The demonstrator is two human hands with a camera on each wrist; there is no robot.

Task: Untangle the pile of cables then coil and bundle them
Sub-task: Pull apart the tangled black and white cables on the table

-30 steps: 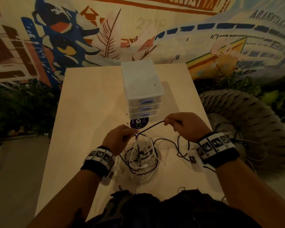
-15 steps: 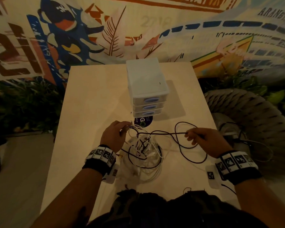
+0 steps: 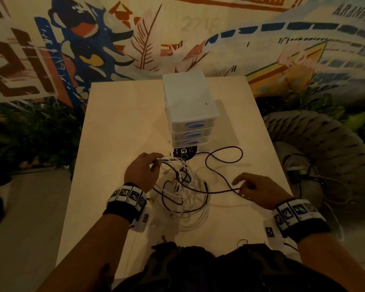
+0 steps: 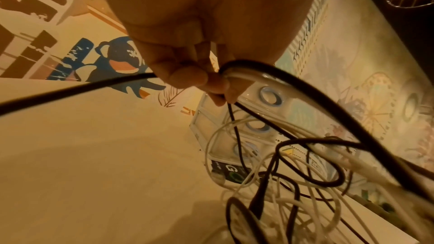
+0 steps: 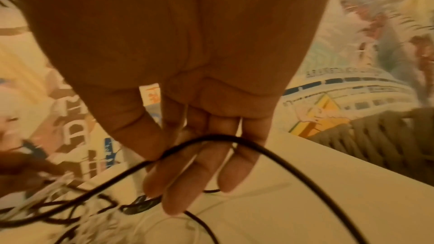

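A tangled pile of white and black cables (image 3: 183,192) lies on the pale table (image 3: 118,133) in front of me. My left hand (image 3: 143,171) hovers over the pile's left side and pinches several strands, black and white together, between thumb and fingers (image 4: 187,79). A long black cable (image 3: 226,147) loops out to the right across the table and back to my right hand (image 3: 255,190). In the right wrist view the thumb (image 5: 140,136) pins that black cable (image 5: 293,166) against nearly straight fingers. More of the pile (image 4: 281,192) hangs below the left hand.
A white three-drawer box (image 3: 190,102) stands mid-table behind the pile, a dark round sticker (image 3: 185,151) at its foot. A woven chair (image 3: 314,140) with other wires on its seat stands right of the table. A painted wall lies behind.
My right hand has swung right and down toward the near edge, drawing the black cable out of the pile into a wide loop. The left hand keeps its hold above the pile.
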